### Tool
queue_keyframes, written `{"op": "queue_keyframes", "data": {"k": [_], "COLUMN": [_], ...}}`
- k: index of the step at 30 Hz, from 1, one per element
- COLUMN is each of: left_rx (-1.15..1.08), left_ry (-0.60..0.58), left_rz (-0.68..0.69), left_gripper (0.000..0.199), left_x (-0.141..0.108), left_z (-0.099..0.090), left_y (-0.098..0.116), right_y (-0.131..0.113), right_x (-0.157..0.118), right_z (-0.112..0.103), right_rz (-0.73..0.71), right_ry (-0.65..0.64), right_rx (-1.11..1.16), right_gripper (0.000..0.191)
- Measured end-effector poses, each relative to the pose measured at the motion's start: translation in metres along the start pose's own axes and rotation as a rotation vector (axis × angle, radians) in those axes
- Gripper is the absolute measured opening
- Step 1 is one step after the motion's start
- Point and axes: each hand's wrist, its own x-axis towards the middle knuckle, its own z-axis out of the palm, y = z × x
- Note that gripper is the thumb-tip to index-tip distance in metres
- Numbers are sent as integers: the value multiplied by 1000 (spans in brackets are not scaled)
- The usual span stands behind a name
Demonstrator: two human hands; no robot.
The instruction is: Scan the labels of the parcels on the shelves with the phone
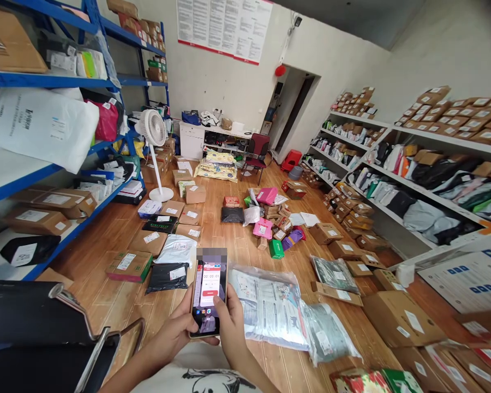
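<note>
A smartphone [210, 295] is held upright in front of my body, its lit screen showing a timer at 00:00:01. My left hand [183, 319] wraps around the phone's left edge, thumb on the lower corner. On the other edge, my right hand [232, 316] grips the phone with its thumb over the screen. Just right of the phone lies a large clear plastic-wrapped parcel [270, 311] on the floor. A black parcel [167, 277] and a white bag parcel [179, 250] lie to the phone's left.
Blue shelving [85, 215] with parcels lines the left side. White shelves [393, 191] full of parcels stand right. A white fan [153, 147], a black chair [28, 316], and a mixed parcel pile [265, 218] occupy the wooden floor. Cardboard boxes [401, 316] sit at the lower right.
</note>
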Motion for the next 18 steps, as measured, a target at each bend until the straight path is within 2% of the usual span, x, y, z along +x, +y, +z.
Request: {"op": "queue_keyframes", "data": {"k": [6,12,15,18], "left_rx": [11,179,207,138], "left_ry": [14,58,69,18], "left_rz": [-11,-3,0,15], "left_gripper": [118,121,119,120], "left_x": [-5,-9,-7,-4], "left_z": [11,29,26,15], "left_y": [9,18,15,9], "right_y": [1,1,3,5], "right_x": [-3,-3,-3,-3], "right_z": [0,-4,-4,-3], "right_rz": [-27,29,37,19], "right_ry": [-52,-84,-84,-70], "right_rx": [29,55,66,53], "right_gripper": [41,44,44,43]}}
